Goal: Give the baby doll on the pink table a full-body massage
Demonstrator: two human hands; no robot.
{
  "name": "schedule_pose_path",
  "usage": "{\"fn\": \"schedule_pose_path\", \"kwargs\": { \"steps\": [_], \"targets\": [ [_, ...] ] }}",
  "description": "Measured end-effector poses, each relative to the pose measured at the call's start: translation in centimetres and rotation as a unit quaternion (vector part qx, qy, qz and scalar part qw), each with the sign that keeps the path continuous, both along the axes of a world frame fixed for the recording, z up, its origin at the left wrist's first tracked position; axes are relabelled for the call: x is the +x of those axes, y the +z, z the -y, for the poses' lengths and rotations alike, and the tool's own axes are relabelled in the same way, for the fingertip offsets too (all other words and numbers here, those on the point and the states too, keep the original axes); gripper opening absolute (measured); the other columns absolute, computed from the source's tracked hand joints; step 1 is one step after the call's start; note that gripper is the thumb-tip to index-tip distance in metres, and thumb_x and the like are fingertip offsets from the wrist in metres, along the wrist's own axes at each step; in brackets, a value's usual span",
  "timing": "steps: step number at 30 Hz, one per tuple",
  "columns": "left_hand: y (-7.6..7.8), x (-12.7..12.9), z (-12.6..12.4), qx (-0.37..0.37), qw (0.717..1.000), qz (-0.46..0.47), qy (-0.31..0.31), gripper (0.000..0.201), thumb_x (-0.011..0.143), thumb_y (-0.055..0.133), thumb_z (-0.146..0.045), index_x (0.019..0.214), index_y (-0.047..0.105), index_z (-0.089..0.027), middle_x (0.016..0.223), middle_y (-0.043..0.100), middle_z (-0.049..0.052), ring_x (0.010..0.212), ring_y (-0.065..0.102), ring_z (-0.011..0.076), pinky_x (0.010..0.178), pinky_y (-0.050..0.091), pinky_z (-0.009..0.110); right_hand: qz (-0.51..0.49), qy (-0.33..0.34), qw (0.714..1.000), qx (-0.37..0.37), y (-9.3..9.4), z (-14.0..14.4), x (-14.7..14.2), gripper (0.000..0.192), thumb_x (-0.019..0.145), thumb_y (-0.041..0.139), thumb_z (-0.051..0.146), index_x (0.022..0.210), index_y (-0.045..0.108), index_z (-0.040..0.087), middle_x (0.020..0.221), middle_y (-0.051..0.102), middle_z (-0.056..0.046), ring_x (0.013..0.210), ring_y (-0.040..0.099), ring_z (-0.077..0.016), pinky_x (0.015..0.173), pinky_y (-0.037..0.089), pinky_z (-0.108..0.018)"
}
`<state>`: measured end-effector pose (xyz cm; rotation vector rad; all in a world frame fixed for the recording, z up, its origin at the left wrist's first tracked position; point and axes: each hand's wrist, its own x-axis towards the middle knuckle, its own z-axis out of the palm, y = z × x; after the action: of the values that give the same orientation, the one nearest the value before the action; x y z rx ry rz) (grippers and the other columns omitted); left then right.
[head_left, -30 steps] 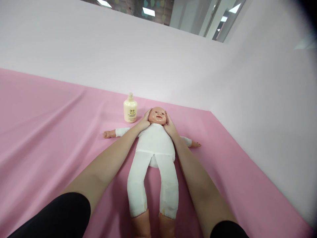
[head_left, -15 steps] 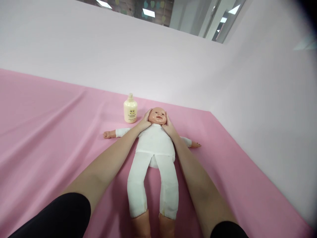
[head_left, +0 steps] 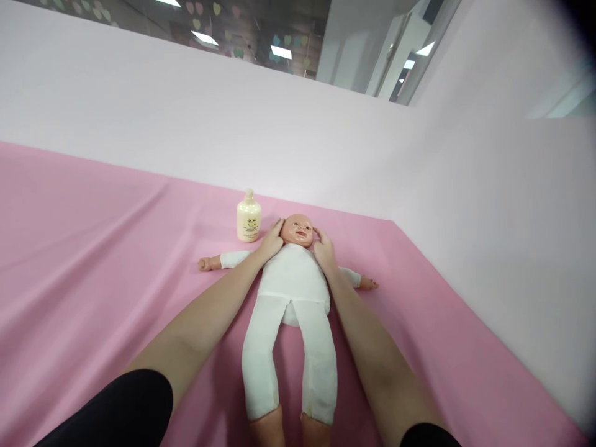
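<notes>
A baby doll (head_left: 293,273) in a white top and trousers lies on its back, arms out to the sides and feet toward me. My left hand (head_left: 272,241) rests at the left side of the doll's head (head_left: 298,230), fingers stretched up beside it. On the other side, my right hand (head_left: 325,249) has its fingertips at the side of the head, the palm a little apart from it. Neither hand is gripping the head. Some fingers of both hands are hidden. Near my left hand stands a pale yellow pump bottle (head_left: 248,220) with a dark label.
Pink cloth (head_left: 116,248) with folds covers the surface under the doll. A white wall (head_left: 186,124) rises behind it and along the right side. Above the wall, a window (head_left: 261,37) shows ceiling lights and coloured heart shapes.
Both hands have loosened from cupping the doll's head, leaving fingers at its sides. The right palm has drawn away. The view has tilted up slightly; doll and bottle stay in place.
</notes>
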<state>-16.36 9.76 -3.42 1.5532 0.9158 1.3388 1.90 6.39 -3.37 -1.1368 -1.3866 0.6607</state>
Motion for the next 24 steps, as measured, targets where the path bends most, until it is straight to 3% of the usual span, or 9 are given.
{"fn": "schedule_pose_path", "kwargs": {
  "steps": [2, 5, 8, 10, 12, 14, 17, 21, 24],
  "targets": [
    [1.2, -0.2, 0.4, 0.058, 0.998, -0.029, 0.021, 0.073, 0.054, 0.046, -0.002, 0.124, 0.055, -0.02, 0.145, 0.04, 0.003, 0.14, 0.023, 0.0257, 0.119, 0.007, 0.04, 0.018, -0.095, 0.994, 0.052, 1.5, 0.9, -0.4, 0.032, 0.075, 0.047, 0.027, 0.104, 0.059, 0.021, 0.115, 0.06, -0.007, 0.115, 0.051, -0.0214, 0.107, 0.033, -0.041],
    [4.3, -0.9, 1.4, 0.167, 0.983, -0.066, 0.024, 0.065, 0.059, 0.042, -0.002, 0.118, 0.059, -0.021, 0.138, 0.046, 0.003, 0.133, 0.035, 0.0235, 0.117, 0.018, 0.04, 0.053, -0.126, 0.986, 0.097, 3.9, 2.7, -1.8, 0.018, 0.077, 0.051, 0.033, 0.091, 0.057, 0.023, 0.094, 0.061, -0.004, 0.091, 0.057, -0.0187, 0.09, 0.044, -0.034],
    [8.0, -2.5, 2.4, 0.258, 0.958, -0.113, 0.054, 0.054, 0.064, 0.042, -0.003, 0.109, 0.064, -0.023, 0.132, 0.05, 0.002, 0.127, 0.042, 0.0231, 0.113, 0.025, 0.038, 0.067, -0.053, 0.995, 0.047, 5.7, 4.3, -4.1, 0.008, 0.077, 0.051, 0.032, 0.079, 0.049, 0.024, 0.062, 0.049, 0.004, 0.059, 0.049, -0.0139, 0.062, 0.044, -0.027],
    [10.0, -4.0, 2.6, 0.294, 0.942, -0.132, 0.094, 0.049, 0.068, 0.043, -0.004, 0.108, 0.064, -0.023, 0.131, 0.051, 0.003, 0.127, 0.041, 0.0237, 0.113, 0.024, 0.037, 0.093, -0.015, 0.994, 0.046, 6.3, 5.2, -5.9, 0.009, 0.075, 0.051, 0.027, 0.072, 0.044, 0.024, 0.054, 0.04, 0.007, 0.051, 0.042, -0.0121, 0.055, 0.038, -0.025],
    [11.1, -5.7, 2.3, 0.308, 0.929, -0.15, 0.138, 0.046, 0.072, 0.045, -0.007, 0.113, 0.062, -0.021, 0.131, 0.05, 0.005, 0.128, 0.04, 0.0241, 0.113, 0.022, 0.036, 0.143, 0.053, 0.987, 0.051, 6.5, 6.0, -7.4, 0.01, 0.073, 0.05, 0.024, 0.069, 0.041, 0.024, 0.053, 0.037, 0.008, 0.049, 0.038, -0.0111, 0.053, 0.033, -0.024],
    [11.0, -7.0, 1.5, 0.29, 0.924, -0.18, 0.171, 0.039, 0.078, 0.046, -0.013, 0.114, 0.061, -0.018, 0.13, 0.051, 0.009, 0.128, 0.039, 0.0261, 0.113, 0.02, 0.038, 0.209, 0.121, 0.969, 0.049, 6.2, 6.7, -8.5, 0.011, 0.073, 0.049, 0.022, 0.068, 0.04, 0.023, 0.054, 0.039, 0.007, 0.05, 0.038, -0.0106, 0.052, 0.03, -0.024],
    [9.6, -8.1, 0.2, 0.235, 0.924, -0.247, 0.173, 0.028, 0.086, 0.04, -0.021, 0.098, 0.065, -0.015, 0.126, 0.054, 0.013, 0.12, 0.048, 0.0295, 0.112, 0.022, 0.044, 0.326, 0.191, 0.925, 0.028, 5.3, 7.6, -9.1, 0.017, 0.072, 0.049, 0.019, 0.062, 0.036, 0.021, 0.055, 0.04, 0.007, 0.052, 0.037, -0.0096, 0.052, 0.025, -0.023],
    [8.1, -8.1, -0.5, 0.217, 0.916, -0.276, 0.194, 0.03, 0.09, 0.035, -0.022, 0.088, 0.065, -0.017, 0.133, 0.05, 0.01, 0.124, 0.046, 0.027, 0.113, 0.02, 0.045, 0.414, 0.191, 0.89, 0.003, 4.6, 8.1, -9.0, 0.033, 0.082, 0.049, 0.03, 0.057, 0.03, 0.019, 0.052, 0.032, 0.006, 0.051, 0.031, -0.0088, 0.052, 0.02, -0.024],
    [8.9, -7.6, 0.3, 0.219, 0.883, -0.343, 0.233, 0.031, 0.091, 0.032, -0.019, 0.092, 0.064, -0.017, 0.137, 0.049, 0.008, 0.139, 0.027, 0.0284, 0.115, 0.013, 0.052, 0.442, 0.188, 0.877, -0.008, 4.4, 8.1, -9.1, 0.043, 0.092, 0.038, 0.041, 0.056, 0.035, 0.018, 0.053, 0.037, 0.005, 0.052, 0.034, -0.0087, 0.054, 0.021, -0.024]
  ]
}}
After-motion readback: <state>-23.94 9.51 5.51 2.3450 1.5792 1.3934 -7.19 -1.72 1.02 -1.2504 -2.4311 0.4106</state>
